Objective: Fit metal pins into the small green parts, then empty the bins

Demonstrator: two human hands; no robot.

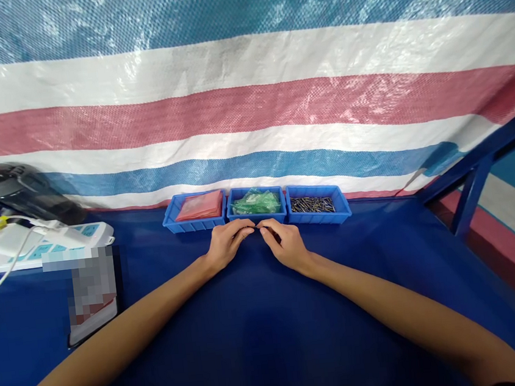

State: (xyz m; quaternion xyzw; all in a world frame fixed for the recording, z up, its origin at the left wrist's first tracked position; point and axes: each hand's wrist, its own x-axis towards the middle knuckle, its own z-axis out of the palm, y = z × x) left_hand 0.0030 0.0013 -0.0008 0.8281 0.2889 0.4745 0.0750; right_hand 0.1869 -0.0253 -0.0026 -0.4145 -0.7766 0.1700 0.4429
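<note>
My left hand (228, 243) and my right hand (285, 243) meet fingertip to fingertip just in front of the middle bin, thumbs and fingers drawn together. Anything between the fingertips is too small to make out. Behind them, three blue bins stand in a row. The left bin (191, 225) contains red plastic bags (200, 206). In the middle bin (256, 217) lie green plastic bags (257, 203). Many dark metal screws or pins (313, 204) fill the bottom of the right bin (319, 218).
At the left are a white power strip (91, 234) with cables, a dark bottle (31, 192) and a phone-like object (96, 317), partly blurred. A striped sheet (249, 111) hangs behind the blue table (264, 340). Blue frame bars (472, 195) stand at the right.
</note>
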